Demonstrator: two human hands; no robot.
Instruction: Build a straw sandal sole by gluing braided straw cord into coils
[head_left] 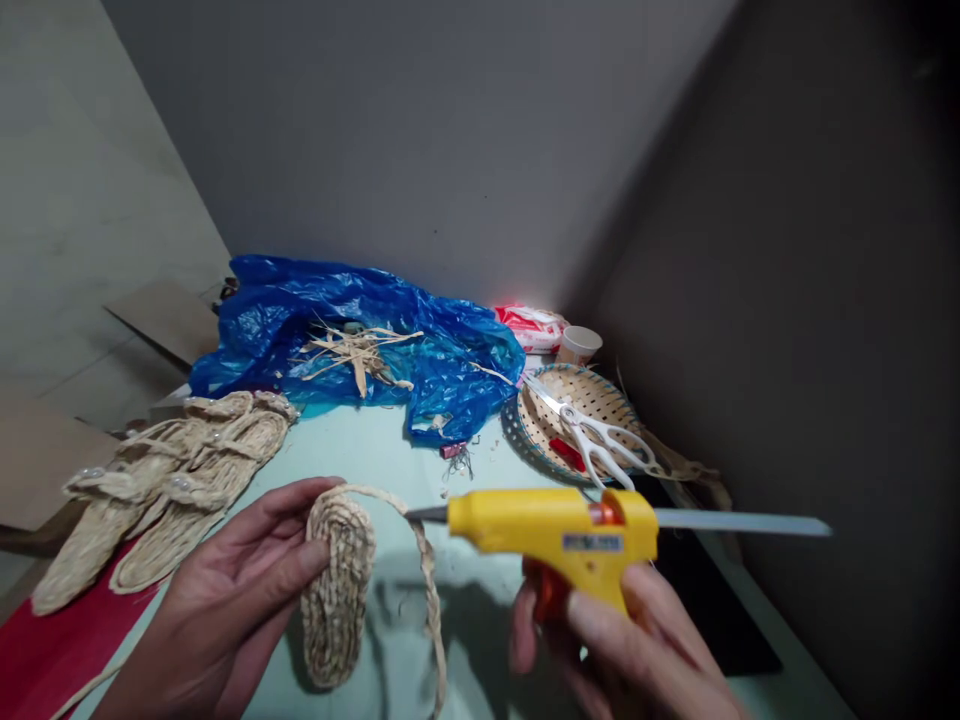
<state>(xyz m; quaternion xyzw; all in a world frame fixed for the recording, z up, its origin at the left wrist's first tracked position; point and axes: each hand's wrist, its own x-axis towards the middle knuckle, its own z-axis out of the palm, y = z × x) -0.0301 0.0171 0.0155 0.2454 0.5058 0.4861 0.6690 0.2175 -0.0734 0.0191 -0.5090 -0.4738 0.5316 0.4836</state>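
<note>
My left hand point(247, 590) pinches the upper left edge of a woven straw sole point(337, 600), a small oval of coiled braid held upright. From its top a loose braided cord point(430, 590) arches right and hangs down. My right hand point(622, 640) is wrapped round the handle of a yellow glue gun point(517, 520), fingers at its red trigger. A clear glue stick point(735, 521) juts out of the gun's back. The dark nozzle points left and its tip meets or overlaps the cord; I cannot tell whether they touch.
Finished straw slippers point(187, 480) lie at left beside a red cloth point(67, 640). A blue plastic bag point(300, 290) with straw scraps point(360, 355) sits at the back. White scissors point(592, 430) rest on a woven basket point(547, 395). Nearby are a paper cup point(579, 344) and a black mat point(712, 590).
</note>
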